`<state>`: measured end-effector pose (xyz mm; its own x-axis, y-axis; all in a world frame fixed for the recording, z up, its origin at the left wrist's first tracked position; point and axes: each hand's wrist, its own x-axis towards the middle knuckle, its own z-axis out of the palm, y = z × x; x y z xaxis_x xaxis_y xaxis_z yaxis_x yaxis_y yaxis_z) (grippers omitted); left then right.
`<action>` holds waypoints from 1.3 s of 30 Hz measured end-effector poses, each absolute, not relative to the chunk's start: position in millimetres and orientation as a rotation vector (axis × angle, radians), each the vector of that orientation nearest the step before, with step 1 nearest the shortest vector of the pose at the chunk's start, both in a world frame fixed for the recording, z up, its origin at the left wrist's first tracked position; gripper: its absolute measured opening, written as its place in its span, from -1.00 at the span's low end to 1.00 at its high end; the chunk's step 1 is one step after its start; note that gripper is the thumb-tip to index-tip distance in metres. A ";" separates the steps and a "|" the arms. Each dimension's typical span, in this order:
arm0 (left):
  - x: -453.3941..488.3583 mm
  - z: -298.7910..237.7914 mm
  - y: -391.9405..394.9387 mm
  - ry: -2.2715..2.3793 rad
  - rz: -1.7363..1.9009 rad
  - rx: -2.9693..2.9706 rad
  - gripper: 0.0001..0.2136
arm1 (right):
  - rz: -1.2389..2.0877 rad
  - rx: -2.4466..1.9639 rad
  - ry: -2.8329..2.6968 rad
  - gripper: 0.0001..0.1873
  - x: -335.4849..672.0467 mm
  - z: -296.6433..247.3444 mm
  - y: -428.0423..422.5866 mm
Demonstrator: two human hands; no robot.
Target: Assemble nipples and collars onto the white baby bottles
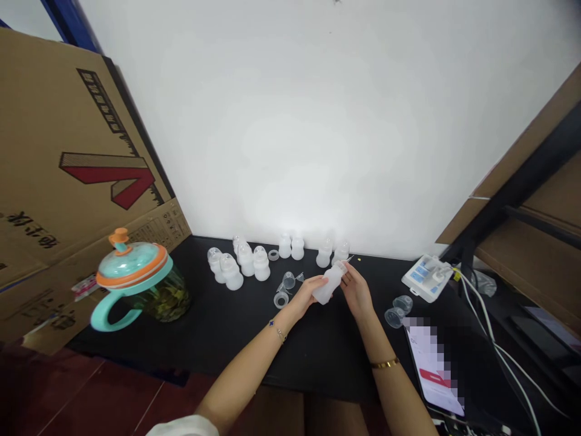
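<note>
Over the black table, my left hand (313,289) is wrapped round the body of a white baby bottle (328,287), which leans up to the right. My right hand (355,288) has its fingers closed at the bottle's top; a thin pale piece sticks out beyond them. Fingers hide part of the neck. Left of my hands lie a white ring collar (281,299), a clear cap (288,280) and a small clear teat-like part (299,277). Several capped baby bottles (231,272) stand at the back left, and more capped bottles (324,253) stand along the wall.
A teal and orange lidded jug (131,266) with leaves in it stands left, beside a big cardboard box (68,151). On the right are clear caps (394,317), a white box (429,277) with cables, and a phone (431,369). A white wall (295,121) rises behind.
</note>
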<state>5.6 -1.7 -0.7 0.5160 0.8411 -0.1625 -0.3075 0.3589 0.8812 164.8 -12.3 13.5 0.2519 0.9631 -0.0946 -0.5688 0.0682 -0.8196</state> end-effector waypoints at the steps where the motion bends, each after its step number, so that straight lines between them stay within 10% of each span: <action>1: 5.8 -1.3 -1.2 0.695 0.813 0.915 -0.46 | 1.251 -0.876 -0.565 -0.69 164.4 14.2 -12.7; 39: 4.2 16.2 -11.5 0.756 0.890 1.075 -0.48 | 1.218 -0.882 -0.572 -0.65 159.2 14.9 -12.1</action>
